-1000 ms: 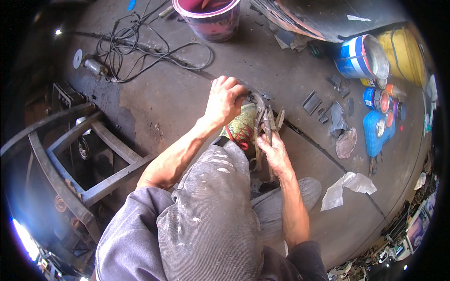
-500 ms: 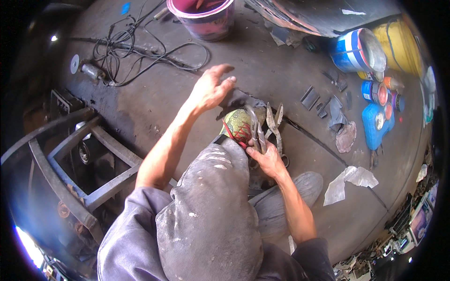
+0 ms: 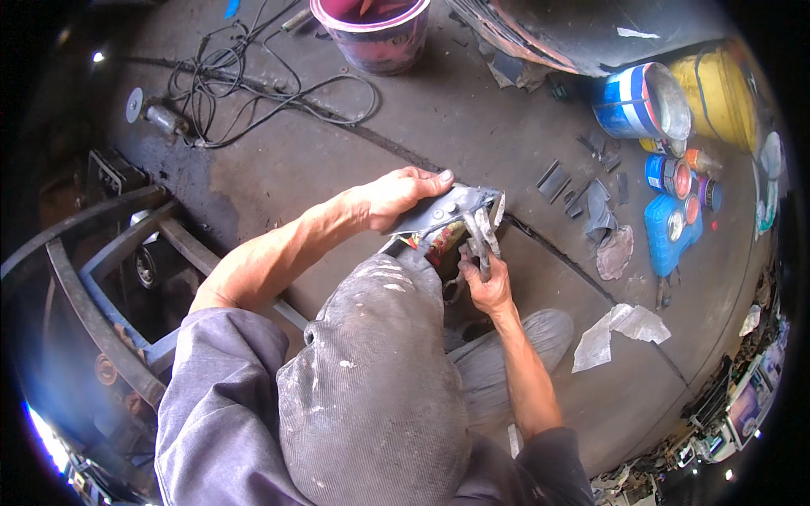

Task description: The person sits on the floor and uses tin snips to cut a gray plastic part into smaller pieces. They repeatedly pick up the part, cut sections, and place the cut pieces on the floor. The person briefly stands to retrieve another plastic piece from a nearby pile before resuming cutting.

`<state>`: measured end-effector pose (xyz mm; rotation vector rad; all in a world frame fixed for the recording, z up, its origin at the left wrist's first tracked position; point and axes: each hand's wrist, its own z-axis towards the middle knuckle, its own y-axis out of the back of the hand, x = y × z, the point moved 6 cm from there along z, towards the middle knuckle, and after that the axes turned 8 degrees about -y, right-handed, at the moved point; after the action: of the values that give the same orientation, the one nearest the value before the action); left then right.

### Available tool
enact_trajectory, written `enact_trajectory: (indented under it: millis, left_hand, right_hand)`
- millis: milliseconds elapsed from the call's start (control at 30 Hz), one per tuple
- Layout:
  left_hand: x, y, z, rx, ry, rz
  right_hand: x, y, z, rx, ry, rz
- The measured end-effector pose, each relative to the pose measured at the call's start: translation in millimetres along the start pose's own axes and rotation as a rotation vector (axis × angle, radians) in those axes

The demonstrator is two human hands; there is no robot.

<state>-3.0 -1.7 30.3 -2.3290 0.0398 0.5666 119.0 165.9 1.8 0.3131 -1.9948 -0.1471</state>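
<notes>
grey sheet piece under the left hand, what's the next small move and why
Probably press the left hand down firmly on the grey sheet piece before working the pliers-like tool. The right hand already grips the tool, and its head sits at the sheet's edge, over the knee.

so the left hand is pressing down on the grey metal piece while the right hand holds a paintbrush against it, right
Not quite: the right hand holds metal pliers, not a paintbrush, against the grey metal piece. The left hand does press on that piece. The head view shows this.
</notes>
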Motion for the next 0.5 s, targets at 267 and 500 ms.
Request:
enact_trajectory:
  millis: [267, 500]
  left_hand:
    - [-25, -4, -11, -0.133, -0.357, 0.385]
    - [-35, 1, -15, -0.253, -0.524, 0.533]
  right_hand:
    - [12, 27, 12, -0.014, -0.190, -0.125]
    - [30, 34, 3, -0.047, -0.250, -0.197]
